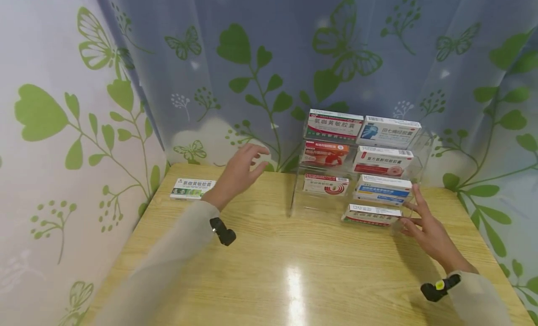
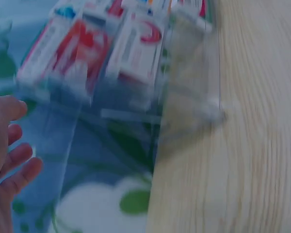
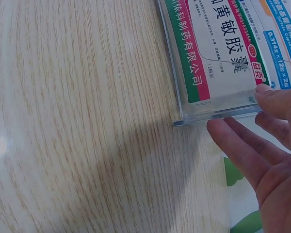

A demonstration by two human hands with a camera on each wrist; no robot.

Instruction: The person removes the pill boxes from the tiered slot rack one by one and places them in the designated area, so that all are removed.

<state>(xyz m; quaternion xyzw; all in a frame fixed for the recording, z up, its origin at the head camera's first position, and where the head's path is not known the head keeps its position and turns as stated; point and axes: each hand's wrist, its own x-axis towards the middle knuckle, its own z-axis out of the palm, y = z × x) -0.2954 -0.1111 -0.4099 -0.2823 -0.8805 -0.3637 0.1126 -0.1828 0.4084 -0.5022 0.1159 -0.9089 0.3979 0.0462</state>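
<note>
A clear tiered display rack holds several medicine boxes in two columns. My right hand is at the rack's right side, its fingers fairly straight. In the right wrist view, the thumb reaches the corner of the lowest box, white with green and red bands, and the other fingertips are right at the rack's clear side wall. Above that sits a blue and white box. My left hand hangs in the air left of the rack, fingers loosely bent, holding nothing; the left wrist view is blurred.
A white and green medicine box lies flat at the table's back left, partly behind the left wrist. The light wooden table meets a blue curtain with green leaves and butterflies at the back. A patterned white cloth borders the left.
</note>
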